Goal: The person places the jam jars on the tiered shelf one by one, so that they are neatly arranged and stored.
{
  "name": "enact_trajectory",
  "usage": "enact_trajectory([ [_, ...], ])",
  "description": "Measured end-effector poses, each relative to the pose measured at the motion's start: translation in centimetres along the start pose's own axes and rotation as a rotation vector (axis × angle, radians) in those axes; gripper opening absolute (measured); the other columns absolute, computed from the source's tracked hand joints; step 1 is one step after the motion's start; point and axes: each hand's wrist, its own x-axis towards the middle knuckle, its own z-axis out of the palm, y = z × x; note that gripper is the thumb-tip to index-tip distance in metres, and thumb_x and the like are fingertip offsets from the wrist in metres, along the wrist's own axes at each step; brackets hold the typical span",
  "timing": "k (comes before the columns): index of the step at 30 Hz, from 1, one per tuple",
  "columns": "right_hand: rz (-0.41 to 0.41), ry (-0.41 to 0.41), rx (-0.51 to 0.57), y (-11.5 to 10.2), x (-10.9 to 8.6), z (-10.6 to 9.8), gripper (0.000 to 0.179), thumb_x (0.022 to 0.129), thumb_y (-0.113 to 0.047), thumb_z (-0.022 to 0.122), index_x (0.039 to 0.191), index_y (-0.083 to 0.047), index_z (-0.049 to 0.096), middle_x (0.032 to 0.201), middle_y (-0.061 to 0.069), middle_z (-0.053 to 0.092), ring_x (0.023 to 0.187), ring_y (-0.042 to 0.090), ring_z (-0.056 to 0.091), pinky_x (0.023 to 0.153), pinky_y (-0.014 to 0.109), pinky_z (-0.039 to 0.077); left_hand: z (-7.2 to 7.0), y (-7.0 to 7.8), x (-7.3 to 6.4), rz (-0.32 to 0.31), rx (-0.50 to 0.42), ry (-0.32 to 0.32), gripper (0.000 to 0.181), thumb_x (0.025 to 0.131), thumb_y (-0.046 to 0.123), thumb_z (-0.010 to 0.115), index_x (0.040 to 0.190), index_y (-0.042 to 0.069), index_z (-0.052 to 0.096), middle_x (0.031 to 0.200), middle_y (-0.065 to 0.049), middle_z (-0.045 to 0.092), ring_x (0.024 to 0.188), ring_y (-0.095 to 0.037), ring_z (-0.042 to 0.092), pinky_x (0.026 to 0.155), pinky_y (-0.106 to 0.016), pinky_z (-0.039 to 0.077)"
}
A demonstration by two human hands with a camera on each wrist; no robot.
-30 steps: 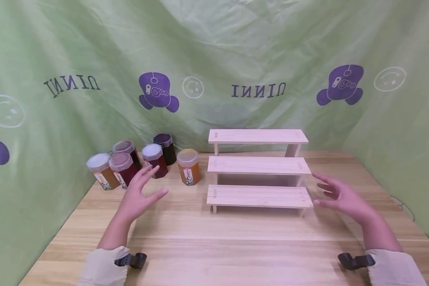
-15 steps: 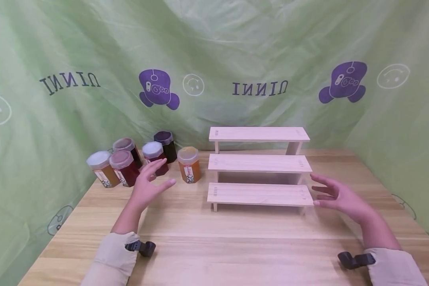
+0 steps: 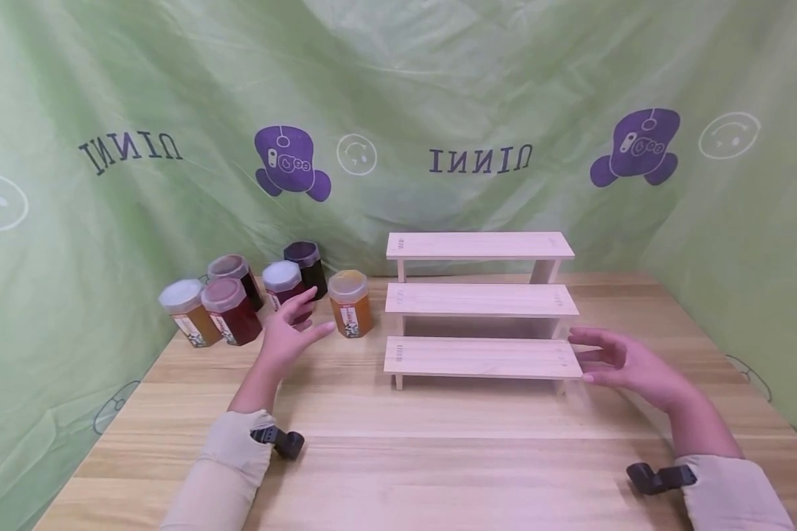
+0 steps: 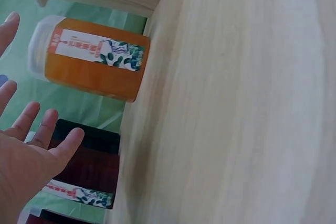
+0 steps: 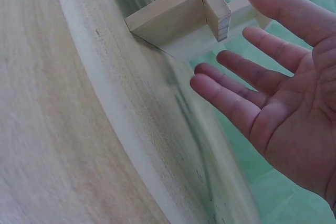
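Note:
My left hand (image 3: 291, 338) reaches toward an orange jar (image 3: 350, 306) with a clear lid and a white label, thumb and fingers spread apart. In the left wrist view that orange jar (image 4: 97, 59) stands just beyond the fingers, with nothing held. Behind the hand is a dark red jar (image 3: 283, 280) with a whitish lid, partly covered by the fingers. My right hand (image 3: 627, 366) is at the right end of a three-step wooden display stand (image 3: 481, 358), fingers relaxed. The right wrist view shows the palm and loose fingers (image 5: 226, 95) beside the end of the stand (image 5: 173, 19).
Left of the left hand stand another amber jar (image 3: 192, 317), a red jar (image 3: 232, 313) and a dark jar (image 3: 239, 273). A black jar (image 3: 308, 264) is near the back curtain (image 3: 398, 110). All stand on a wooden table (image 3: 398, 457).
My left hand has moved right and forward, closer to the orange jar. The right hand has edged slightly left toward the stand. The jars and the stand have stayed in place.

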Motion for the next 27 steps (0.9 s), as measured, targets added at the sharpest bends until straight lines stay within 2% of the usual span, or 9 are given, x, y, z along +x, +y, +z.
enact_trajectory([
  [5, 0.013, -0.011, 0.003, 0.2, 0.1, 0.0, 0.066, 0.086, 0.004, 0.068, 0.142, 0.011, 0.034, 0.132, -0.005, 0.055, 0.110, 0.008, 0.060, 0.087, 0.025, 0.053, 0.8, -0.4, 0.7, -0.004, -0.022, 0.011, 0.078, 0.078, 0.019, 0.084, 0.145, 0.008, 0.045, 0.146, -0.019, 0.043, 0.133, -0.038, 0.041, 0.108, -0.053, 0.036],
  [9, 0.017, -0.008, 0.005, 0.3, 0.2, 0.1, 0.066, 0.086, 0.004, 0.069, 0.141, 0.012, 0.035, 0.131, -0.003, 0.056, 0.109, 0.007, 0.061, 0.087, 0.026, 0.054, 1.4, -0.4, 1.3, -0.005, -0.060, 0.014, 0.080, 0.076, 0.013, 0.085, 0.145, 0.006, 0.045, 0.146, -0.017, 0.045, 0.132, -0.036, 0.043, 0.108, -0.052, 0.037],
  [10, 0.024, -0.005, 0.003, 0.3, 0.2, 0.2, 0.066, 0.085, 0.003, 0.069, 0.141, 0.013, 0.035, 0.131, -0.002, 0.056, 0.109, 0.007, 0.061, 0.086, 0.027, 0.054, 1.5, -0.1, 1.4, -0.010, -0.071, 0.012, 0.080, 0.076, 0.010, 0.084, 0.145, 0.005, 0.044, 0.146, -0.017, 0.045, 0.132, -0.037, 0.043, 0.108, -0.053, 0.036],
  [15, 0.065, 0.005, -0.009, -0.1, 0.3, 0.5, 0.068, 0.084, 0.002, 0.071, 0.140, 0.017, 0.034, 0.127, 0.026, 0.057, 0.104, 0.007, 0.063, 0.084, 0.026, 0.055, 2.1, 2.2, 1.3, -0.026, -0.080, -0.005, 0.079, 0.077, 0.000, 0.081, 0.145, -0.002, 0.040, 0.146, -0.020, 0.043, 0.132, -0.040, 0.042, 0.108, -0.054, 0.036],
  [17, 0.072, 0.003, -0.006, -0.3, 0.3, 0.6, 0.069, 0.084, 0.003, 0.071, 0.139, 0.018, 0.033, 0.124, 0.034, 0.055, 0.102, 0.008, 0.063, 0.083, 0.025, 0.055, 2.3, 2.9, 1.3, -0.026, -0.067, -0.010, 0.081, 0.077, -0.002, 0.080, 0.146, -0.003, 0.038, 0.147, -0.021, 0.042, 0.131, -0.040, 0.043, 0.107, -0.054, 0.037],
  [19, 0.075, 0.000, -0.001, -0.4, 0.3, 0.7, 0.069, 0.084, 0.003, 0.071, 0.139, 0.019, 0.033, 0.121, 0.034, 0.056, 0.101, 0.009, 0.064, 0.083, 0.025, 0.055, 2.5, 3.0, 1.6, -0.026, -0.054, -0.012, 0.083, 0.076, -0.002, 0.080, 0.147, -0.002, 0.037, 0.147, -0.021, 0.041, 0.130, -0.040, 0.044, 0.105, -0.053, 0.039],
  [22, 0.087, 0.009, -0.001, -0.3, 0.3, 0.7, 0.071, 0.082, 0.003, 0.072, 0.139, 0.018, 0.033, 0.117, 0.029, 0.059, 0.099, 0.010, 0.064, 0.082, 0.025, 0.056, 2.7, 2.7, 2.2, -0.040, -0.048, -0.011, 0.087, 0.075, -0.001, 0.082, 0.148, -0.001, 0.035, 0.149, -0.020, 0.040, 0.130, -0.039, 0.044, 0.104, -0.053, 0.042],
  [27, 0.094, 0.019, 0.000, -0.1, 0.4, 0.7, 0.073, 0.081, 0.003, 0.073, 0.139, 0.019, 0.032, 0.115, 0.027, 0.060, 0.098, 0.009, 0.063, 0.081, 0.026, 0.056, 3.1, 0.8, 3.8, -0.055, -0.023, 0.004, 0.092, 0.073, 0.005, 0.086, 0.150, 0.005, 0.036, 0.147, -0.017, 0.042, 0.129, -0.035, 0.046, 0.103, -0.049, 0.043],
])
